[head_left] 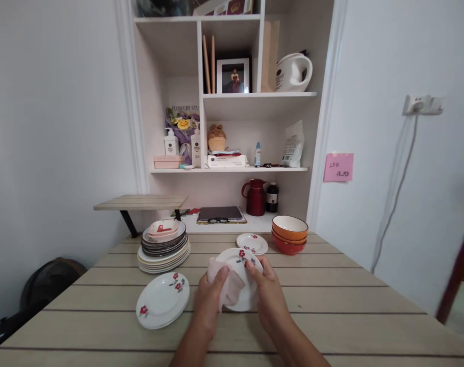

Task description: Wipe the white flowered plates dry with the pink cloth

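A white plate with red flowers point(250, 293) is held up above the table, tilted toward me. My right hand point(269, 290) grips its right rim, the thumb lying on the upper face. In my left hand point(212, 295) is a pale pink cloth point(234, 291), pressed against the plate's left side with the thumb on top. Left of my hands lies a small stack of matching flowered plates point(161, 302). Just beyond the held plate sit smaller flowered plates point(251, 242). The fingers beneath the plate and cloth are hidden.
At the back left of the slatted table point(331, 316) stands a tall stack of plates point(165, 248) topped by small dishes. Orange and red bowls point(289, 234) are stacked at the back right. Behind, a shelf unit point(232, 170) holds a red jug point(256, 198) and a clipboard point(220, 214).
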